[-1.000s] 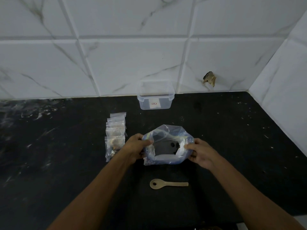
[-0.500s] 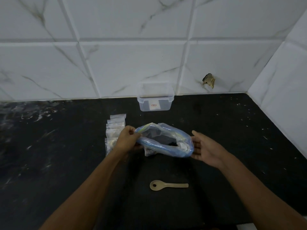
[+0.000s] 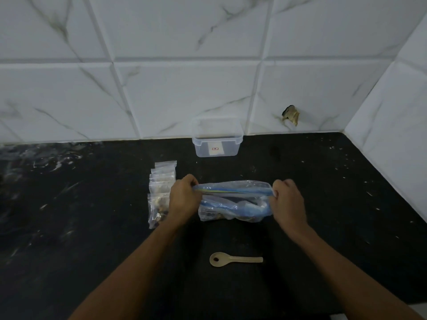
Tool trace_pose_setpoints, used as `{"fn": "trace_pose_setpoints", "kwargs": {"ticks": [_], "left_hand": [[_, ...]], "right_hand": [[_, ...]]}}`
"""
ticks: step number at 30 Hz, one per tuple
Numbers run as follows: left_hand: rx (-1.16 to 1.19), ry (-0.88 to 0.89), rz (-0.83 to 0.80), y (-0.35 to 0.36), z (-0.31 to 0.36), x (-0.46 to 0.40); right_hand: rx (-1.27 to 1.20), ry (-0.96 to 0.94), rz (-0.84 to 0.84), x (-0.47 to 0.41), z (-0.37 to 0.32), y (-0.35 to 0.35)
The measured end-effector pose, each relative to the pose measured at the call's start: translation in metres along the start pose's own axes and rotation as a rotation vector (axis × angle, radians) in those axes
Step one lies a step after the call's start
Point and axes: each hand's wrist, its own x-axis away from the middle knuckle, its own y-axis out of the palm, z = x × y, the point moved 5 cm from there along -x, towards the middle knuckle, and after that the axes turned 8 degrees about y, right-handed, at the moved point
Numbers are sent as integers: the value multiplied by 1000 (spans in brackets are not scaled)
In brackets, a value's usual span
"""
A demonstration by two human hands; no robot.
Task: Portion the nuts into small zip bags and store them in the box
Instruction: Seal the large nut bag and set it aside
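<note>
A large clear zip bag [image 3: 233, 204] with a blue zip strip lies across the middle of the black counter. My left hand [image 3: 183, 198] pinches its left top corner. My right hand [image 3: 287, 199] pinches the right top corner, so the mouth is pulled flat between them. Dark contents show faintly at the bag's bottom. Several small zip bags [image 3: 160, 192] holding nuts lie in an overlapping row just left of my left hand. The clear plastic box [image 3: 217, 140] stands open at the back against the wall.
A pale wooden spoon [image 3: 234, 259] lies on the black counter [image 3: 69, 227] in front of the bag, bowl to the left. White marble tiles rise behind and at the right. A chipped hole [image 3: 291, 114] marks the back wall.
The big bag's mouth was held wide open; my right hand let go, then took the right corner again. Both hands have pulled the mouth flat and straight.
</note>
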Motion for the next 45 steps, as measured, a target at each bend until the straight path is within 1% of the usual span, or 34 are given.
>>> {"fn": "trace_pose_setpoints", "kwargs": {"ticks": [1, 2, 3, 6, 7, 9, 11, 13, 15, 17, 20, 22, 23, 24, 26, 27, 28, 30, 32, 34, 35, 37, 38, 39, 41, 42, 44, 45], "left_hand": [[5, 9, 43, 0, 2, 0], [54, -7, 75, 0, 2, 0], [119, -48, 88, 0, -1, -1], [417, -272, 21, 3, -13, 1], [524, -363, -19, 6, -17, 3], [718, -495, -88, 12, -19, 9], [922, -576, -171, 15, -18, 14], [1100, -601, -249, 16, -16, 16], [1194, -601, -292, 15, -16, 14], [1208, -592, -316, 14, -16, 13], [1160, -554, -396, 11, -14, 13], [1077, -517, -468, 6, -13, 12], [974, -489, -521, 3, -12, 11], [813, -445, -584, 0, -10, 11], [360, -287, -658, -2, -5, 8], [156, -192, -643, -2, -1, 4], [0, -110, -597, 0, 4, -1], [-200, -10, -427, 2, 12, -8], [-278, 19, -242, 1, 16, -11], [-295, 39, -116, 2, 18, -9], [-279, 41, -77, 2, 16, -8], [-178, -11, -62, 3, 10, -7], [-86, -68, -81, 4, 6, -7], [40, -147, -109, 5, 3, -6], [392, -347, -182, 11, 1, -1], [568, -432, -219, 13, 3, 1], [843, -516, -313, 16, 6, 4], [950, -519, -371, 17, 7, 4]], "right_hand": [[-3, 0, 12, 1, -3, 1], [-63, 54, -19, -1, -1, 3], [-185, 164, -96, -4, 4, 4], [-718, 558, -522, -6, 15, 13], [-864, 636, -624, -4, 18, 15], [-1028, 713, -713, -3, 22, 15], [-1078, 722, -745, -6, 28, 18], [-1089, 734, -758, -8, 31, 18], [-1078, 737, -792, -9, 32, 19], [-1032, 721, -830, -9, 30, 19], [-938, 684, -863, -10, 28, 18], [-824, 634, -855, -13, 29, 15], [-729, 580, -825, -15, 30, 11], [-614, 508, -771, -18, 30, 6], [-403, 349, -609, -23, 23, -5], [-317, 274, -514, -24, 16, -10], [-222, 199, -408, -25, 9, -14], [-26, 47, -183, -22, -8, -19], [149, -72, -12, -14, -19, -19], [245, -103, 92, -8, -20, -17], [247, -101, 119, -6, -20, -16], [139, -33, 102, -6, -12, -13], [26, 54, 44, -10, -6, -11], [-114, 167, -51, -13, 0, -8], [-444, 390, -277, -14, 9, 0], [-625, 459, -385, -14, 10, 3], [-939, 505, -567, -13, 6, 4], [-1036, 503, -633, -13, 5, 3]]}}
